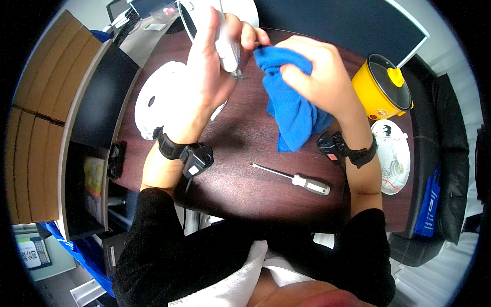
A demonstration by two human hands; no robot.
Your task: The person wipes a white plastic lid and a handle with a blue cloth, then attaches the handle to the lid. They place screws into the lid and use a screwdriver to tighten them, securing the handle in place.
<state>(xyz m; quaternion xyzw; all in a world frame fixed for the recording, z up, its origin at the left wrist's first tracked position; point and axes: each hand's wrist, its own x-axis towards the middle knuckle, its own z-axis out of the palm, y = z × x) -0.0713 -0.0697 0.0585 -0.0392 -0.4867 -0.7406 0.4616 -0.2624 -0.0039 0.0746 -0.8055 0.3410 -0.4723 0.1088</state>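
Right hand (319, 71): clamping on a blue cloth (296, 107), which is hanging over the bench (235, 148).
Left hand (207, 71): apparently closing around 1 slim white part (228, 53), its fingers reaching the cloth's upper edge.
Step in hand: probably wiping, the cloth hanging just beside the part.
Next move: calling for a steady left grip and a cloth fold meeting the part.
Farther out: a screwdriver (311, 184) is lying nearer the person; 1 white round shell (163, 92) is resting at left, 1 yellow pot (367, 92) at right.

yellow pot (369, 91) near the far right corner of the table (236, 135), dark panel (332, 23) behind its far edge, cardboard boxes (38, 163) beyond its left, possibly a black chair (446, 158) past its right
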